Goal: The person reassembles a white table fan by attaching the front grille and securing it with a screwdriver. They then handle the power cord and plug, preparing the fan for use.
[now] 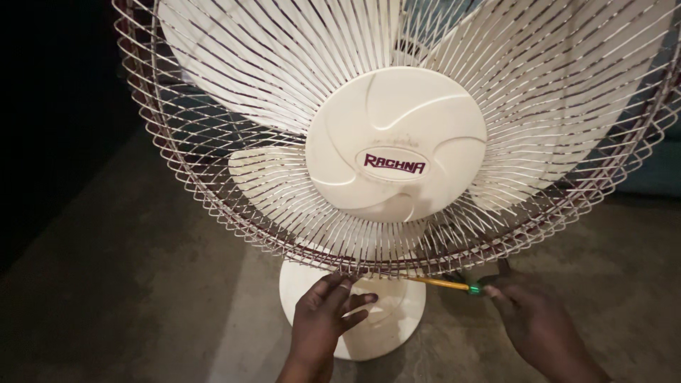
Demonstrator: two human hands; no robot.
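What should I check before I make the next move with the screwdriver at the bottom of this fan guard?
1. Left hand steadies the guard: ok, its fingertips touch the bottom rim of the wire fan guard.
2. Right hand grips the tool: ok, it is closed around the handle of the screwdriver.
3. Screwdriver tip seated on a fastener: cannot tell, the tip ends at the rim beside the left fingers and the spot is too dark.
4. Blades at rest: ok, they show sharp, without blur.
5. Round base flat on the floor: ok, it seems to sit level.
6. Lighting: not ok, the work area is dim.
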